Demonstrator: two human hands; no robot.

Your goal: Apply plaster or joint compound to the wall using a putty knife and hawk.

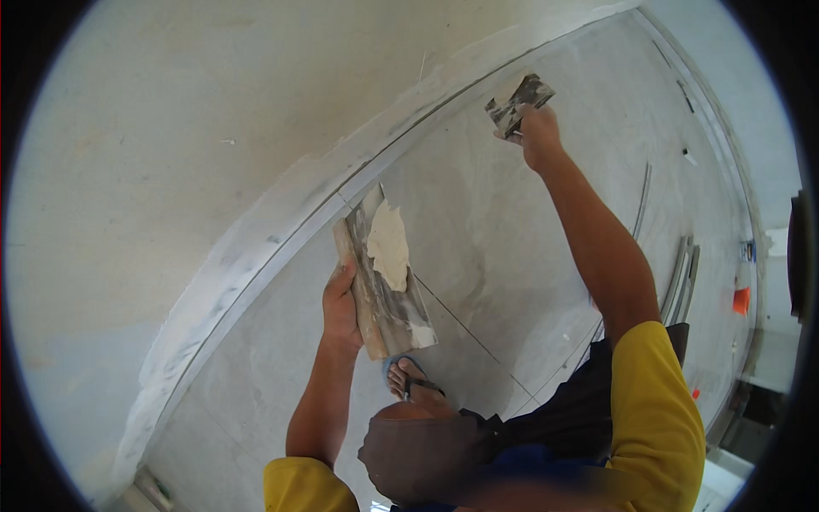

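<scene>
My left hand [339, 303] grips the wooden edge strip of a flat metal plastering board [384, 320], held low at centre and carrying a cream patch of compound [388, 243]. My right hand [539, 136] is stretched out toward the top right, wrapped round a wide putty knife [519, 98] smeared with pale material. The knife is apart from the board, near the base of the wall [213, 111] on the left. A rough white band [230, 256] runs along the bottom of that wall. I cannot tell whether the knife touches any surface.
Grey tiled floor [486, 222] lies beneath me, with my sandalled foot [408, 375] under the board. Long metal strips [682, 273] lie at the right. An orange container [740, 299] and small items stand by the far right wall, beside a dark object at the picture's edge.
</scene>
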